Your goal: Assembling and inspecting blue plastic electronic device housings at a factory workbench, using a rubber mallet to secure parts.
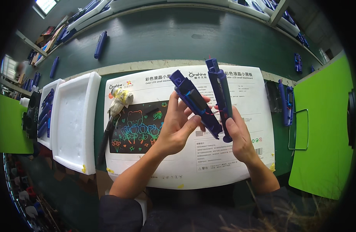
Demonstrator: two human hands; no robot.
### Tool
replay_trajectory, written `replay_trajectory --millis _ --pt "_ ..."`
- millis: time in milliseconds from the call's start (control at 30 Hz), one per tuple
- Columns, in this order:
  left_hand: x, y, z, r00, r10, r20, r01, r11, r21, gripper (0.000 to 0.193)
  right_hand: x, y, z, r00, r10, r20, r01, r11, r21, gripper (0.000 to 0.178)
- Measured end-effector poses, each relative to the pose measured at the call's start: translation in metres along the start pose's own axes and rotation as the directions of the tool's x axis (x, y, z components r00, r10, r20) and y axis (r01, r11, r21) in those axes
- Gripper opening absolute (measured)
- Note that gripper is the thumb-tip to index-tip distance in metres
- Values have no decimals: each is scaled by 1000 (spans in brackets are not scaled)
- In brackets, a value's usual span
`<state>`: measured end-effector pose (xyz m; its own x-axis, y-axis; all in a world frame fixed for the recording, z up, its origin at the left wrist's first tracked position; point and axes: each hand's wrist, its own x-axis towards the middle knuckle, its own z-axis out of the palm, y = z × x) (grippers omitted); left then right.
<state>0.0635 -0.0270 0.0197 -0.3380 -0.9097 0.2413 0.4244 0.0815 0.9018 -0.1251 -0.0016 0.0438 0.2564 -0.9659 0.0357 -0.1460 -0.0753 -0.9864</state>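
Note:
Both my hands are raised over a white printed cardboard sheet [209, 176], each gripping one dark-blue half of a long plastic housing. My left hand [176, 131] is closed around the left housing half [182, 86], its open inner side showing a black rectangular part [200, 101]. In my right hand [238, 133] the narrower right housing half [215, 77] stands almost upright, held near its lower end. Thin red wires [213, 113] run across the gap between the two halves. Their lower ends nearly meet; the upper ends spread apart. Some fingers are hidden behind the pieces.
To the left stands a white foam tray [96, 116], beside another holding several blue housings [46, 112]. A rag-wrapped tool [120, 102] with a black handle lies on the sheet. More blue housings [288, 104] are at right. A green belt [154, 38] crosses behind; green panels [321, 127] flank me.

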Motion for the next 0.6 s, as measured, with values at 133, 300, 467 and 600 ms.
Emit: replay_trajectory --millis 133,300,467,600 --pt "1 -4 7 990 28 -138 -45 992 -119 63 2 -4 0 995 -81 57 86 991 -103 38" --pt "-3 -11 10 976 -67 -207 25 979 -200 64 0 -4 15 961 -216 171 248 949 -195 46" --pt "-3 -10 18 960 -48 -274 6 988 -154 60 -7 11 22 980 -197 30 198 977 -83 53" --pt "-5 -9 21 952 -33 -305 11 997 -71 62 -4 10 23 980 -196 34 197 978 -63 54"
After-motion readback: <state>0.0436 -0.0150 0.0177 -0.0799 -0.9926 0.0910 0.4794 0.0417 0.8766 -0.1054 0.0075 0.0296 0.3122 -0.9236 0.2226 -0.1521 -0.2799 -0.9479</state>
